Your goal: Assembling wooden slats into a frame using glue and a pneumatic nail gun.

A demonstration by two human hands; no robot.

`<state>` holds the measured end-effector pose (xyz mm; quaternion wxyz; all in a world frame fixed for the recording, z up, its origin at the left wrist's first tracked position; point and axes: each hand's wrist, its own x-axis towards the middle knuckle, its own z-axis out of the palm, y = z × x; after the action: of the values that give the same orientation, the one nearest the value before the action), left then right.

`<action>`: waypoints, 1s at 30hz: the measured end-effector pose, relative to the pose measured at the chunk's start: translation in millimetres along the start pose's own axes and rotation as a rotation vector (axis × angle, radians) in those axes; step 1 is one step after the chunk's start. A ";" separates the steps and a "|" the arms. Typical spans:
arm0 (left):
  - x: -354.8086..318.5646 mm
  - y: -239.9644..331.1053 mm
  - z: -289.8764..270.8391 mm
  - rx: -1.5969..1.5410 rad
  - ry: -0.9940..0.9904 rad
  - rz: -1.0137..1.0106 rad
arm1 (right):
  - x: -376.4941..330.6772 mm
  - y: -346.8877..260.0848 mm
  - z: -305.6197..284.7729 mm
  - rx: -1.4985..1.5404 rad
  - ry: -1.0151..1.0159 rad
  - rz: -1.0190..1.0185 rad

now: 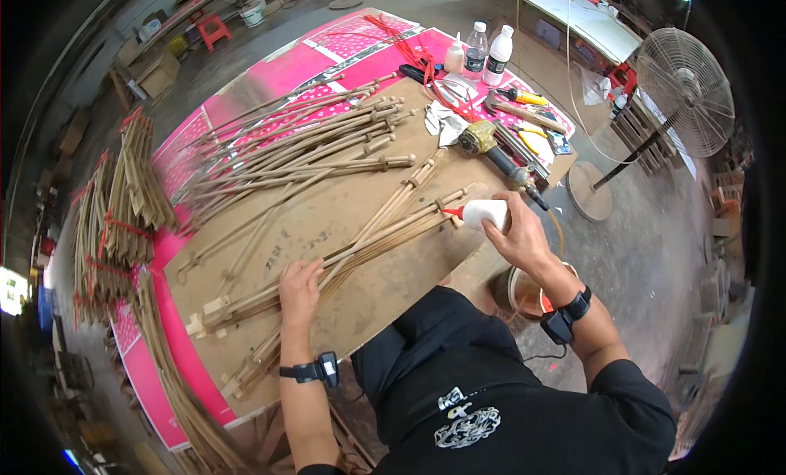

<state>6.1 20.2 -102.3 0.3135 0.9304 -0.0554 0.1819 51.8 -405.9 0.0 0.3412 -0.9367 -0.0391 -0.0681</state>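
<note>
My right hand (521,234) is wrapped round a white squeeze bottle (485,214) with a red nozzle. The bottle is tipped on its side, its nozzle pointing left at the knobbed end of a wooden rod (409,220). My left hand (300,290) grips the long wooden rods further down their length, fingers closed over them. These rods lie slantwise across the brown board (344,205), with small blocks (217,305) at their lower left end. Another bundle of knobbed wooden rods (327,152) lies beyond, loosely piled.
Tied bundles of sticks (123,205) stand at the table's left. At the back right are a water bottle (475,49), a white bottle (498,56), a power tool (491,152), a hammer (528,115) and red straps (417,54). A standing fan (686,90) is right of the table.
</note>
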 end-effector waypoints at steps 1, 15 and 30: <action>-0.4 0.4 -0.6 -0.002 0.004 0.002 | -0.8 -2.8 -0.8 0.002 -0.005 -0.006; 2.0 -4.6 3.5 -0.005 0.026 0.004 | -30.3 -62.8 48.2 0.239 -0.139 -0.157; 2.2 -8.5 10.2 -0.037 0.070 -0.002 | -22.6 -80.5 90.3 0.198 -0.153 -0.261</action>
<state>13.1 20.8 -113.7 0.3326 0.9175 -0.0469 0.2131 28.9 -286.8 -21.0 0.4163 -0.8878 -0.1927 -0.0364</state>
